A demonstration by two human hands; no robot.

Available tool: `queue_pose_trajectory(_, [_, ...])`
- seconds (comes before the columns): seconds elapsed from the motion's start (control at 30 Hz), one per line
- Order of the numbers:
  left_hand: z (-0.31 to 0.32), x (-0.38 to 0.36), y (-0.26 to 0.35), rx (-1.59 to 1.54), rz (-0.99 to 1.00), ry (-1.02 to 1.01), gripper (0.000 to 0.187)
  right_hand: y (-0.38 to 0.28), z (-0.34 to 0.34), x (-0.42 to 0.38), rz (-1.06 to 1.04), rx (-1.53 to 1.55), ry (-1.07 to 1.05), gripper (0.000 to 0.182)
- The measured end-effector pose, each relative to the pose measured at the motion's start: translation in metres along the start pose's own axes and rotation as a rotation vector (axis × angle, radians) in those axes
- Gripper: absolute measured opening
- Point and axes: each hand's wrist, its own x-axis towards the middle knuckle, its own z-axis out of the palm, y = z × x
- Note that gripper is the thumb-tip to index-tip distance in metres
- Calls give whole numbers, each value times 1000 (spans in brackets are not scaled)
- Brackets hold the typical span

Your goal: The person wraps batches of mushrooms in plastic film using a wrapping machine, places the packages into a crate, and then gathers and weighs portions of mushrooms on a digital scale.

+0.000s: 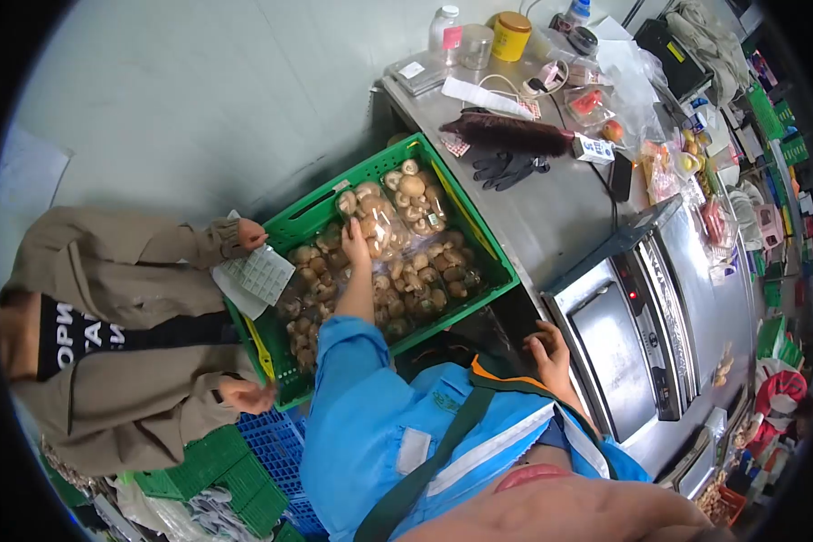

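My left hand [357, 244] reaches into the green crate [316, 210] and grips a clear-wrapped pack of mushrooms [384, 226] by its near side. Around it in the crate lie several more wrapped packs of brown mushrooms [415, 194], some partly hidden by my forearm. My right hand [551, 354] holds nothing. Its fingers are slightly curled and apart, beside the edge of a metal wrapping machine [605, 357].
Left of the crate, a co-worker's hand [251, 235] is by a sheet of labels [260, 273]; their other hand [247, 395] is near the crate's corner. A brush [510, 133] and black glove [506, 169] lie on the steel table [551, 226]. Green crates [212, 470] stand below.
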Motion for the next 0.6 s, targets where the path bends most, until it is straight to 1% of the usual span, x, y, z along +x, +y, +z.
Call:
queue_pose_trajectory(0.07, [28, -2, 5, 315, 49, -22, 64, 6, 7, 1, 61, 15, 48, 37])
queue_pose_trajectory(0.1, [40, -16, 29, 493, -60, 71, 68, 8, 11, 0, 97, 62, 68, 34])
queue_pose_trajectory(0.13, [41, -21, 36, 492, -25, 66, 71, 9, 12, -2, 129, 108, 93, 32])
queue_pose_trajectory(0.2, [36, -16, 26, 524, -26, 20, 73, 6, 9, -3, 134, 95, 134, 29])
queue_pose_trajectory(0.23, [32, -12, 20, 570, 9, -20, 72, 6, 7, -2, 152, 128, 146, 29])
queue_pose_trajectory(0.3, [17, -2, 0, 986, 139, 48, 72, 4, 5, -2, 185, 174, 180, 27])
queue_pose_trajectory(0.33, [17, -11, 14, 1025, 125, 104, 69, 9, 3, -4, 190, 189, 215, 27])
queue_pose_trajectory(0.37, [23, -28, 39, 908, 314, 82, 64, 18, 1, -7, 197, 206, 217, 27])
queue_pose_trajectory(0.4, [38, -54, 70, 735, 497, 1, 58, 26, -3, -10, 195, 230, 239, 26])
queue_pose_trajectory(0.43, [59, -82, 91, 570, 659, -117, 52, 32, -5, -14, 158, 172, 283, 24])
queue_pose_trajectory(0.47, [84, -121, 123, 459, 796, -276, 45, 38, -6, -19, 153, 261, 326, 23])
queue_pose_trajectory(0.5, [105, -154, 136, 381, 860, -501, 35, 35, -10, -25, 136, 214, 350, 22])
queue_pose_trajectory(0.53, [131, -196, 149, 179, 857, -741, 24, 31, -17, -31, 124, 161, 382, 22])
queue_pose_trajectory(0.57, [148, -242, 169, 110, 835, -997, 19, 30, -25, -40, 107, 190, 429, 21])
queue_pose_trajectory(0.6, [161, -289, 185, 36, 902, -1247, 17, 30, -36, -50, 86, 219, 468, 21])
